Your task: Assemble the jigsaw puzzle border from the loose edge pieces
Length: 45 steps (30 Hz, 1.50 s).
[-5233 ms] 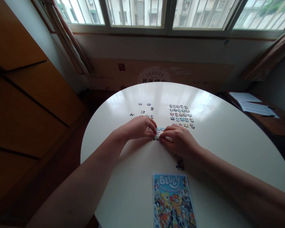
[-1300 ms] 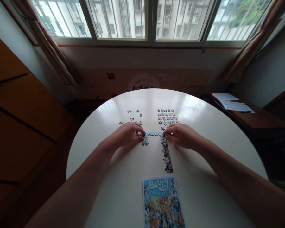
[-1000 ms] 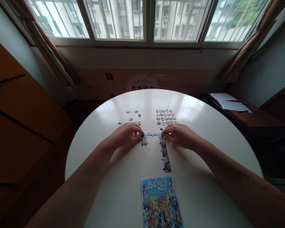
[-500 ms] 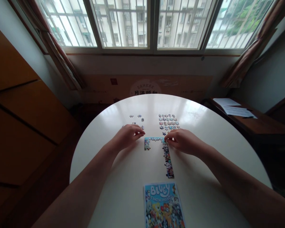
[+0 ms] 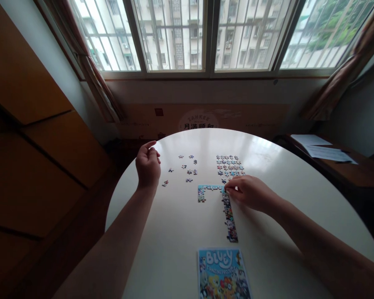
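My left hand (image 5: pixel 148 162) is raised over the left part of the white table, its index finger stretched out and the others loosely bent, with nothing visible in it. My right hand (image 5: pixel 252 192) has thumb and fingers pinched at the upper right corner of the joined puzzle strip (image 5: pixel 230 218); what lies between the fingertips is too small to tell. The strip runs down on the right, across the top and a short way down on the left. Several loose pieces (image 5: pixel 189 180) are scattered left of it, and rows of pieces (image 5: pixel 230 167) lie above its right end.
A Bluey picture sheet (image 5: pixel 223 272) lies at the near side of the round white table (image 5: pixel 171 232). Papers (image 5: pixel 324 153) rest on a brown desk at the right. Windows with bars and curtains are behind, and wooden cabinets stand at the left.
My left hand has moved left and up, away from the loose pieces, uncovering more of them. My right hand stays pinched at the strip's corner. The whole view has shifted slightly.
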Available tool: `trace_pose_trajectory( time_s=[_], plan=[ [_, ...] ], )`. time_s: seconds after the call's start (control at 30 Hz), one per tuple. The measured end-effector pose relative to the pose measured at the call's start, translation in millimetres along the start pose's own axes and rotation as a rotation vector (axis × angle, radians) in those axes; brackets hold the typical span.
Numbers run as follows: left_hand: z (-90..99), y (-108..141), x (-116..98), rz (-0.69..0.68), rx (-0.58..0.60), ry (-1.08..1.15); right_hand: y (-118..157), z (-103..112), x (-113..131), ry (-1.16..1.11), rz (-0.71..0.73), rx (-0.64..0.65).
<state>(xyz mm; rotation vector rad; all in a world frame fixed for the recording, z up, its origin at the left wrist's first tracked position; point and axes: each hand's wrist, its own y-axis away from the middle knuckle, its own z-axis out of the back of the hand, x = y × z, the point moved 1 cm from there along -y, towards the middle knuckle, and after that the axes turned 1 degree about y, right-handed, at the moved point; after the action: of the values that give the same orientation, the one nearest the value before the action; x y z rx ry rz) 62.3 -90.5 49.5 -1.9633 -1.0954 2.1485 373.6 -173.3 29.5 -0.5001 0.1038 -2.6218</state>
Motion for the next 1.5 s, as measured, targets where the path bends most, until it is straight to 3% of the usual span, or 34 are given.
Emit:
trace_pose_trajectory(
  time_s=[0.13, 0.27, 0.43, 0.73, 1.2, 1.5],
  plan=[
    [-3.5, 1.9, 2.3, 0.015, 0.013, -0.007, -1.0, -6.0, -4.3, -0.080, 0.008, -0.200],
    [-12.7, 10.5, 3.8, 0.016, 0.109, -0.045, -1.0, -14.5, -5.5, -0.192, 0.038, -0.427],
    [-24.0, 19.4, 7.1, 0.017, 0.198, -0.046, -1.2, -20.5, -4.8, -0.280, 0.051, -0.576],
    [-23.9, 18.8, 7.3, 0.015, 0.219, -0.017, -0.7, -21.6, -11.0, -0.396, -0.027, -0.624],
    [-25.4, 16.5, 17.3, -0.038, 0.233, -0.064, -0.5, -20.2, -8.1, -0.414, -0.009, -0.587],
    [-3.2, 0.7, 16.0, -0.060, 0.145, -0.137, -0.7, -22.8, -10.5, -0.438, -0.034, -0.600]
  ],
)
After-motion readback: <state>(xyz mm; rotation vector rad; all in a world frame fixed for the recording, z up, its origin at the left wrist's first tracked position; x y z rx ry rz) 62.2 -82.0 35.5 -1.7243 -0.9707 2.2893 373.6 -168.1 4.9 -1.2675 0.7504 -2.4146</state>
